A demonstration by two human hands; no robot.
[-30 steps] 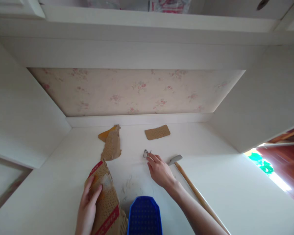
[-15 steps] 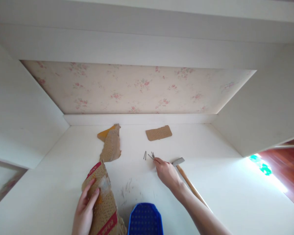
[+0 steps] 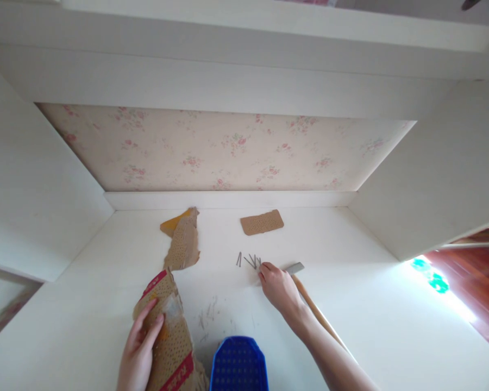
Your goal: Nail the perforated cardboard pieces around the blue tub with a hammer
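My left hand (image 3: 140,339) grips a long piece of perforated cardboard (image 3: 179,350) with red print, its thumb and fingers lying over the near face. My right hand (image 3: 277,283) is closed in a pinch at the right end of a small group of nails (image 3: 250,261). One nail (image 3: 259,260) reaches up from its fingertips, partly hidden by them. Two more nails (image 3: 239,259) lie a little to the left. Just beyond my right wrist rests a hammer (image 3: 309,303), its metal head on the white surface and its wooden handle partly under my forearm.
A blue plastic basket (image 3: 239,361) stands at the front, between my arms. Further back lie a torn cardboard piece (image 3: 183,244) and a smaller cardboard strip (image 3: 262,222). Dark marks (image 3: 207,315) spot the white surface (image 3: 350,315). White panels (image 3: 28,179) enclose it at both sides.
My right hand has shifted slightly at the nails, and more of them now show beside its fingertips. My left hand stays on the cardboard. The camera view has moved a little.
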